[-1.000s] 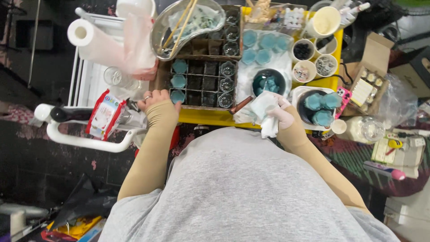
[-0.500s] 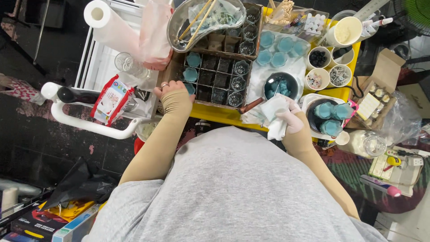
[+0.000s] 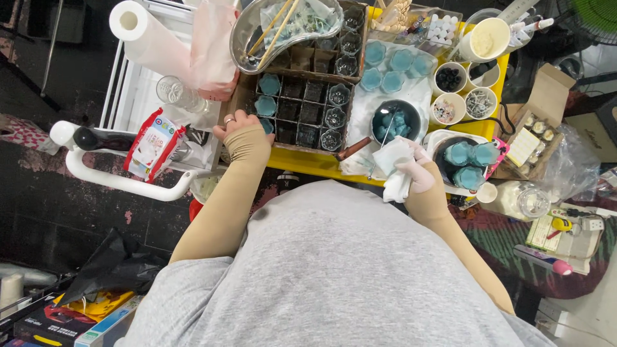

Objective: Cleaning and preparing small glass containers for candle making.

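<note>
Crowded yellow table (image 3: 308, 162) below me — my left hand (image 3: 236, 126) rests curled on the near-left corner of the divided box (image 3: 302, 109), holding nothing; my right hand (image 3: 414, 168) is closed around a white tissue (image 3: 393, 168) near the table's front edge, beside the dark bowl (image 3: 393, 121)

A: Where is the compartment box (image 3: 302, 112) located?
B: On the table (image 3: 315, 162), right of the paper roll (image 3: 151, 38). The metal tray (image 3: 286, 26) rests on its far end.
A: And the bowl (image 3: 393, 120)?
B: Right of the box, with cups (image 3: 464, 90) beyond it.
</note>
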